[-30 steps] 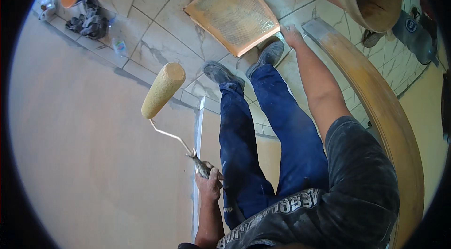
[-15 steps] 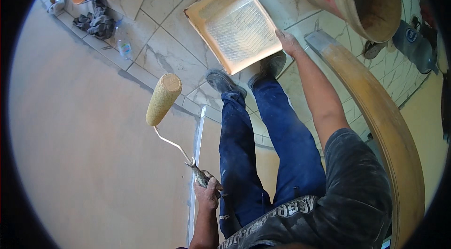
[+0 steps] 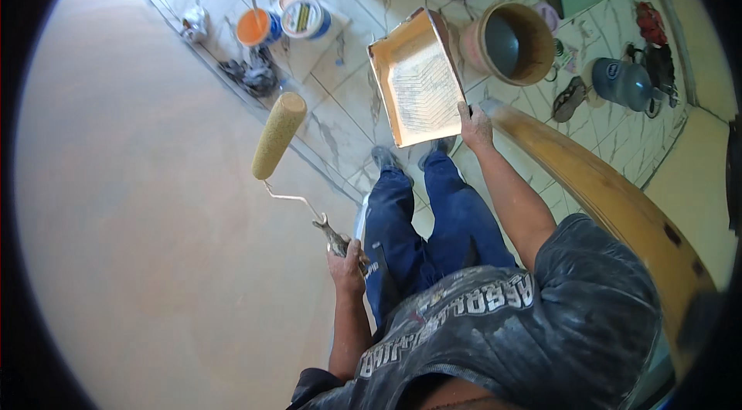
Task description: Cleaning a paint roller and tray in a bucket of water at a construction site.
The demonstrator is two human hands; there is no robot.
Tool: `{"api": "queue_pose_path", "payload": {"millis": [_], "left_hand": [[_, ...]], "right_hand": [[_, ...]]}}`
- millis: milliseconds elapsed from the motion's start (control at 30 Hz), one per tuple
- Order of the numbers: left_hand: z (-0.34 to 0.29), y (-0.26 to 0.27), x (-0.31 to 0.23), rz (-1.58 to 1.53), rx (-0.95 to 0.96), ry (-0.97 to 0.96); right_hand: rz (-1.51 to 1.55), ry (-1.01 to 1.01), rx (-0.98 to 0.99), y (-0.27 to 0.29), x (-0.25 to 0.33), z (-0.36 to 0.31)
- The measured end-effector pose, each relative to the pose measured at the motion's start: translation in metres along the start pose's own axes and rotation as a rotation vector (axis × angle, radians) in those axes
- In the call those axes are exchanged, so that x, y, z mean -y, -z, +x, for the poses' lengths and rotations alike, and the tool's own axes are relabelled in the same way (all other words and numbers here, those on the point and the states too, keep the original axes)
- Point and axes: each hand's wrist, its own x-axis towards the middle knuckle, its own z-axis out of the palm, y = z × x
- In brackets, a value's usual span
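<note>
My left hand (image 3: pixel 347 267) is closed around the handle of a paint roller (image 3: pixel 279 136). Its fuzzy yellowish sleeve points up and away, in front of the smooth pale wall (image 3: pixel 139 201). Out to the right, my right hand (image 3: pixel 476 127) grips the near right corner of a paint tray (image 3: pixel 421 89). The tray is tilted, with orange-cream paint smears on its walls and a ribbed, pale-coated floor. Between roller and tray there is a wide gap. My shoes (image 3: pixel 437 149) show just below the tray.
Beyond the tray stands a large bucket (image 3: pixel 475 51). Paint tubs, one orange inside (image 3: pixel 253 27) and one lidded (image 3: pixel 303 18), sit far left by a dark crumpled bag (image 3: pixel 251 74). A curved wooden beam (image 3: pixel 595 197) runs along my right. A blue water jug (image 3: pixel 621 84) lies farther right.
My view has shifted, bringing more of the floor, bucket and tubs into sight. The tray now sits farther right and appears more tilted. Both hands keep their holds.
</note>
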Motion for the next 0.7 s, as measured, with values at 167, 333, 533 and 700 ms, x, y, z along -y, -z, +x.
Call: {"api": "queue_pose_path", "payload": {"millis": [167, 333, 533, 700], "left_hand": [[-0.241, 0.143, -0.210, 0.065, 0.050, -0.229], [-0.270, 0.236, -0.399, 0.285, 0.145, -0.423], [-0.248, 0.256, -0.595, 0.459, 0.349, -0.664], [-0.240, 0.213, -0.672, 0.426, 0.489, -0.940]], "right_hand": [[0.056, 0.068, -0.210, 0.264, 0.219, -0.271], [0.103, 0.114, -0.451, 0.387, 0.377, -0.391], [0.436, 0.022, -0.651, 0.446, 0.474, -0.447], [0.708, -0.013, -0.815, 0.480, 0.476, -0.497]]}}
